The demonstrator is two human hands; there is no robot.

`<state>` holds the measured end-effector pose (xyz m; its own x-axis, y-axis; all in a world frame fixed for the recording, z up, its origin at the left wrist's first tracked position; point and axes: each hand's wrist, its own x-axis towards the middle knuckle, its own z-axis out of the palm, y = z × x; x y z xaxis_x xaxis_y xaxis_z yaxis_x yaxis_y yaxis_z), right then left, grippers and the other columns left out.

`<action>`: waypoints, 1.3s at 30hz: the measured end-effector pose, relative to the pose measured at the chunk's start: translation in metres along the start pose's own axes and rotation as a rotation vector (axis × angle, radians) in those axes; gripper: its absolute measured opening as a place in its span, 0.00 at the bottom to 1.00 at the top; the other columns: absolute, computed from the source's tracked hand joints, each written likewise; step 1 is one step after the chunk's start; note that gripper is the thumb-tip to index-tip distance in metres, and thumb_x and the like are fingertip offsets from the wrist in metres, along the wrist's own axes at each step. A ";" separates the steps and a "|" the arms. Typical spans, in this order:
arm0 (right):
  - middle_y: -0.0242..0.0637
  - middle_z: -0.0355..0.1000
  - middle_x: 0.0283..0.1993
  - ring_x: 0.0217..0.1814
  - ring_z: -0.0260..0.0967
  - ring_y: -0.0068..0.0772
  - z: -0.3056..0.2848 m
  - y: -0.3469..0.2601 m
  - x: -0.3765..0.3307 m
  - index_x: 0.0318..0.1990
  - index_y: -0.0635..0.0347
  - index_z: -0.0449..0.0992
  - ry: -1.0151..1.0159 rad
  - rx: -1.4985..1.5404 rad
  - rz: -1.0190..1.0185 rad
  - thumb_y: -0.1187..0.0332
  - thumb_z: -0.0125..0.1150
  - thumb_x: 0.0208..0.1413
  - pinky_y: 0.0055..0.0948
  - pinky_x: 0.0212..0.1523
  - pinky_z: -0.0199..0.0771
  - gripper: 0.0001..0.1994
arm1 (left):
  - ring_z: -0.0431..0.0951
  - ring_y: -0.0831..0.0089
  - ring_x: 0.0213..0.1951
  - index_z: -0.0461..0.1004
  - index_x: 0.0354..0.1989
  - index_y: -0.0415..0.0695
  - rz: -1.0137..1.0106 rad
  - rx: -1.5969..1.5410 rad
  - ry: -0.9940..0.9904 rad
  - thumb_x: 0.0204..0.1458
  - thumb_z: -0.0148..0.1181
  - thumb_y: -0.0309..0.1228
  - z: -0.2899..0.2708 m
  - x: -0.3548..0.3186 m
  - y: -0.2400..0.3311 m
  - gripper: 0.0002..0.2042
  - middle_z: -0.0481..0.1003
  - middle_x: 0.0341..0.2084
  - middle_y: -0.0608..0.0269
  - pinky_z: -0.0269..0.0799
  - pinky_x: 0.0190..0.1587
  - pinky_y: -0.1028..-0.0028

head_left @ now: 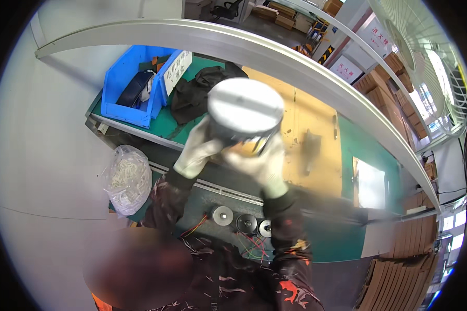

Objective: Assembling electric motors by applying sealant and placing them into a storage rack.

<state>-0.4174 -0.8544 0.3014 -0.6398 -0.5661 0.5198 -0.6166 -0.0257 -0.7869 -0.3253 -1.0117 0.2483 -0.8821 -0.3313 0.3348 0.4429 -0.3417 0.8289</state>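
Note:
Both my hands, in pale gloves, hold up a large round drum-shaped part (245, 105) above the bench edge. Its top looks white and smooth, its side dark; motion blurs it. My left hand (198, 147) grips the left side from below. Under the right side, my right hand (264, 161) closes round it, near a yellow bit on the underside. Fingertips of both hands are partly hidden. Below my forearms, several small round motors (222, 215) with coloured wires (253, 245) sit in a row on the lower surface.
A blue bin (129, 112) with mixed items stands at back left, beside dark cloth (200, 88). A tan board (316, 155) covers part of the green bench; white paper (371, 184) lies right. A clear bag (128, 181) of white pieces stands left. A metal rail (275, 41) arches behind.

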 end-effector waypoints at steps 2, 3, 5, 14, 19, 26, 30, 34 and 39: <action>0.55 0.73 0.50 0.52 0.75 0.44 0.017 -0.015 -0.027 0.58 0.76 0.57 0.050 -0.018 -0.080 0.55 0.81 0.28 0.37 0.53 0.77 0.51 | 0.69 0.71 0.57 0.57 0.66 0.37 -0.022 -0.331 0.227 0.55 0.60 0.34 0.004 -0.049 -0.018 0.31 0.68 0.58 0.55 0.66 0.60 0.66; 0.55 0.73 0.50 0.52 0.75 0.44 0.017 -0.014 -0.043 0.59 0.77 0.57 0.058 -0.003 -0.050 0.56 0.80 0.28 0.37 0.53 0.77 0.51 | 0.69 0.71 0.58 0.59 0.65 0.38 -0.044 -0.557 0.407 0.59 0.57 0.36 0.015 -0.066 -0.034 0.28 0.68 0.58 0.56 0.66 0.61 0.64; 0.56 0.71 0.51 0.53 0.75 0.47 0.042 -0.009 -0.066 0.61 0.77 0.55 0.076 0.061 -0.092 0.57 0.80 0.28 0.39 0.54 0.76 0.53 | 0.70 0.66 0.59 0.61 0.65 0.41 0.063 -0.275 0.498 0.64 0.49 0.43 0.009 -0.096 -0.051 0.26 0.69 0.59 0.56 0.66 0.63 0.59; 0.64 0.54 0.67 0.72 0.51 0.62 0.035 -0.001 -0.121 0.67 0.77 0.49 -0.207 -0.046 0.022 0.52 0.83 0.26 0.51 0.70 0.53 0.63 | 0.71 0.54 0.59 0.60 0.66 0.49 -0.013 -0.643 0.639 0.62 0.40 0.55 -0.027 -0.147 -0.077 0.30 0.66 0.62 0.52 0.72 0.59 0.51; 0.65 0.52 0.69 0.72 0.52 0.61 -0.022 -0.019 -0.105 0.69 0.78 0.46 -0.167 -0.017 0.030 0.51 0.84 0.25 0.45 0.71 0.55 0.66 | 0.72 0.46 0.58 0.59 0.67 0.50 -0.103 -0.820 0.432 0.57 0.41 0.61 -0.016 -0.160 -0.052 0.36 0.63 0.64 0.47 0.72 0.56 0.43; 0.61 0.57 0.65 0.71 0.52 0.60 -0.012 -0.078 -0.064 0.67 0.74 0.51 -0.461 -0.409 -0.239 0.48 0.81 0.26 0.51 0.68 0.52 0.63 | 0.74 0.55 0.57 0.72 0.57 0.43 -0.127 -0.765 0.739 0.61 0.44 0.47 0.023 -0.152 -0.051 0.24 0.75 0.54 0.52 0.67 0.62 0.52; 0.60 0.58 0.61 0.68 0.55 0.57 -0.006 -0.078 -0.061 0.65 0.76 0.53 -0.652 -0.403 -0.195 0.47 0.78 0.31 0.50 0.66 0.54 0.57 | 0.75 0.57 0.57 0.73 0.56 0.43 -0.195 -0.832 0.736 0.62 0.44 0.47 0.020 -0.161 -0.055 0.24 0.75 0.54 0.54 0.67 0.62 0.53; 0.58 0.61 0.58 0.62 0.59 0.57 -0.009 -0.075 -0.058 0.62 0.74 0.59 -0.744 -0.362 -0.283 0.50 0.76 0.32 0.48 0.63 0.57 0.51 | 0.73 0.59 0.59 0.73 0.56 0.44 -0.204 -0.757 0.713 0.63 0.42 0.46 0.016 -0.170 -0.058 0.23 0.75 0.55 0.54 0.63 0.64 0.52; 0.57 0.68 0.55 0.57 0.68 0.57 -0.018 -0.066 -0.039 0.59 0.73 0.64 -0.754 -0.093 -0.352 0.56 0.79 0.29 0.48 0.59 0.67 0.48 | 0.77 0.62 0.53 0.74 0.53 0.40 -0.047 -0.279 0.761 0.66 0.40 0.39 0.013 -0.177 -0.069 0.19 0.77 0.50 0.55 0.69 0.61 0.59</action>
<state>-0.3603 -0.8163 0.3387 0.0555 -0.9379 0.3426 -0.7796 -0.2551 -0.5720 -0.2012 -0.9181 0.1378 -0.5949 -0.7840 -0.1772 0.5203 -0.5436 0.6586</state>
